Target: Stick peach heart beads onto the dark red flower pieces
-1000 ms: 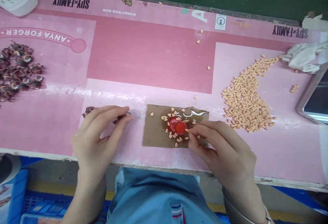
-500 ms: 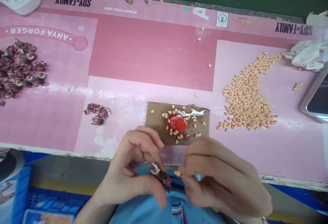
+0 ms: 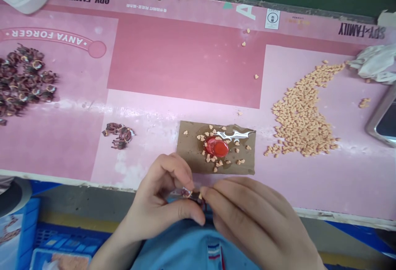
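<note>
My left hand (image 3: 161, 198) pinches a small dark maroon figure piece (image 3: 189, 194) near the table's front edge. My right hand (image 3: 247, 216) meets it from the right, its fingertips pressing a tiny peach-coloured piece against the maroon one. Just beyond my hands lies a brown card (image 3: 188, 146) carrying a red cap (image 3: 218, 147), a glossy wet patch and several scattered peach bits.
A pile of peach bits (image 3: 301, 117) lies at the right, and a big heap of maroon pieces (image 3: 23, 82) at the far left. A small maroon cluster (image 3: 119, 132) sits left of the card. A white rag (image 3: 374, 62), a metal tray (image 3: 382, 123) and blue crates (image 3: 21, 237) surround the pink mat (image 3: 185, 59).
My left hand took a maroon piece from the small cluster and my right took a peach bit from the card. Both hands drew back to the table edge and have now closed together.
</note>
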Demonstrator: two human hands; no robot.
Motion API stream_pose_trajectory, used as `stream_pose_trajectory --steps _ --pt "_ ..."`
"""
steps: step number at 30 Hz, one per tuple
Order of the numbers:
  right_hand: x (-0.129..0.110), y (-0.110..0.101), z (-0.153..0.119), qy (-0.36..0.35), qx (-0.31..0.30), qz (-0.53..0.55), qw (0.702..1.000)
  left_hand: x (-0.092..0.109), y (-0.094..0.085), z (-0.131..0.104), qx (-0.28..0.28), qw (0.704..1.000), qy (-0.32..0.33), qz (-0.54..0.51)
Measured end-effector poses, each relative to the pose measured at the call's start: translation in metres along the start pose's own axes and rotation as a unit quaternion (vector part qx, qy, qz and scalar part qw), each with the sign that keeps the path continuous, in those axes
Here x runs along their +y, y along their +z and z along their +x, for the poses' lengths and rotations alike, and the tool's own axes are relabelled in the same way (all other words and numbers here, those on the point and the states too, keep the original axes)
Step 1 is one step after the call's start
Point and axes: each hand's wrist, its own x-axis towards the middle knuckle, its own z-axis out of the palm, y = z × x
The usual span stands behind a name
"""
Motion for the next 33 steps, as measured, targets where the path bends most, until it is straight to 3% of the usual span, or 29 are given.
stream_pose_trajectory --steps 3,7,9,12,14,16,17,18,21,24,28,33 --pt "-0.003 0.000 -0.001 -0.046 -0.007 -0.088 0.995 -0.004 0.002 0.004 0.031 0.995 0.044 0.085" --pt "0.010 0.002 -0.003 -0.046 -0.003 -0.054 0.997 -0.004 -0.001 0.004 0.033 0.969 0.111 0.220" --pt "0.023 -0.002 -0.009 0.000 0.029 -0.051 0.998 0.006 -0.008 0.005 -0.020 0.937 0.153 0.314" --pt "0.044 -0.014 -0.025 0.092 0.119 -0.092 0.984 0.030 -0.026 0.024 -0.129 0.857 0.202 0.457" --pt "0.057 -0.021 -0.040 0.133 0.167 -0.113 0.970 0.048 -0.039 0.056 -0.169 0.804 0.219 0.526" --pt "0.067 -0.027 -0.055 0.143 0.181 -0.134 0.964 0.061 -0.050 0.108 -0.160 0.777 0.203 0.574" --pt "0.071 -0.028 -0.061 0.142 0.180 -0.142 0.963 0.064 -0.055 0.140 -0.136 0.771 0.179 0.595" --pt "0.073 -0.028 -0.066 0.141 0.179 -0.147 0.963 0.066 -0.059 0.174 -0.077 0.769 0.146 0.618" --pt "0.073 -0.027 -0.077 0.151 0.186 -0.137 0.961 0.064 -0.070 0.274 0.040 0.766 0.144 0.626" --pt "0.068 -0.026 -0.089 0.178 0.200 -0.113 0.957 0.058 -0.083 0.345 0.142 0.764 0.141 0.613" --pt "0.068 -0.028 -0.109 0.256 0.218 -0.101 0.937 0.051 -0.102 0.384 0.199 0.768 0.133 0.594" --pt "0.083 -0.033 -0.120 0.242 0.204 -0.131 0.940 0.052 -0.131 0.378 0.182 0.772 0.141 0.593"
